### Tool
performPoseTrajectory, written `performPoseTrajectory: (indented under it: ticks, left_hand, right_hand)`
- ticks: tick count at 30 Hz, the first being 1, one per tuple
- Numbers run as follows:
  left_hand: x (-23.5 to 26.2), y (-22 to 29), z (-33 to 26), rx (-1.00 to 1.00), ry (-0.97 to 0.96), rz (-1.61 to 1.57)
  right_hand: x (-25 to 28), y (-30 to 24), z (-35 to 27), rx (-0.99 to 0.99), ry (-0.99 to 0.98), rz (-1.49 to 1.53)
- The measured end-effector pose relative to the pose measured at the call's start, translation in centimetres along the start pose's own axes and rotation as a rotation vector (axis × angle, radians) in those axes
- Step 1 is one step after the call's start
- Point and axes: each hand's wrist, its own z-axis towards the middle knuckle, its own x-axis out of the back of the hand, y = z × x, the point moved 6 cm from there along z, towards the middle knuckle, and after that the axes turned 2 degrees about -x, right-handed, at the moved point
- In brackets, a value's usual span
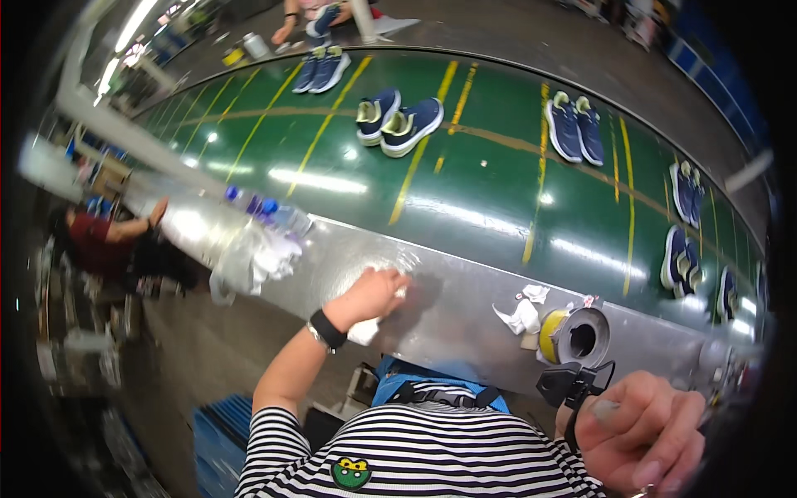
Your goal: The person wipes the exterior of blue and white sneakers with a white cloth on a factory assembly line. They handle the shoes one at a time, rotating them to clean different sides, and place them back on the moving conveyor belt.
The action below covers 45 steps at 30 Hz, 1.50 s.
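My left hand [374,295] is closed over a crumpled white cloth or tissue [364,332] at the metal ledge; part of the white shows below my palm and at my fingertips. My right hand [643,432] is raised close to the camera at the lower right, its fingers curled in. Something small and shiny shows at the frame's edge below those fingers, too cut off to name. Beyond the ledge, a pair of navy shoes with white soles [413,127] sits on the green conveyor belt [490,187]. Another navy pair [574,129] is farther right.
A yellow-and-grey tape roll [574,336] lies on the ledge beside crumpled white paper [523,315]. Clear plastic bags [253,257] and blue-capped bottles [278,212] are at the left. More shoes [682,261] line the belt's right. A person in dark red [104,241] is at the left; another's hand [284,31] is across the belt.
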Motion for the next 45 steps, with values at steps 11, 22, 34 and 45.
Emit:
performPoseTrajectory:
  ticks: [11,22,34,45]
  left_hand:
    - [11.5,-25.5,20.7,0.176,0.16,0.342]
    - [10.6,-28.9,28.6,0.015,-0.028,0.4]
    - [3.9,-11.7,-0.7,-0.133,0.061,-0.008]
    - [-1.7,-15.1,-9.4,0.219,0.426,-0.604]
  right_hand:
    - [1.9,17.8,-0.3,-0.503,0.893,-0.702]
    - [6.9,36.7,-21.6,-1.053,0.549,-1.329]
    - [7.3,33.7,-20.3,-0.853,0.362,-1.561]
    - [-4.1,43.5,-20.9,-1.065,0.574,-0.348]
